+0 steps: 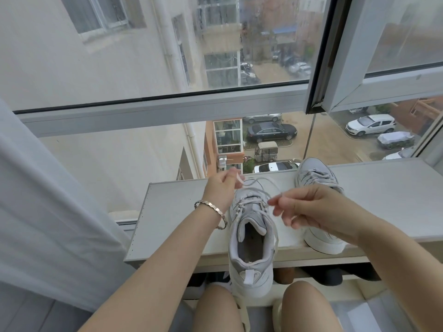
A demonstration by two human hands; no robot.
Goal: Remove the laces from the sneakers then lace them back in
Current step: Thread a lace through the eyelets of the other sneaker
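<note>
Window ledge (179,212), white, street below; near sneaker (251,226) on it, heel overhanging toward knees; second sneaker (314,176) just beside, right. Judged step: loosening top of lace (251,202); draw ends apart evenly, low, so shoe doesn't slide off. Left hand (223,185) above toe, pinching one end; right hand (309,209) beside tongue, pinching other strand.

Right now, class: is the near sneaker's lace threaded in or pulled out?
Threaded in. The lace crosses the eyelets of the near sneaker; the left hand and right hand each pinch a free length.
</note>
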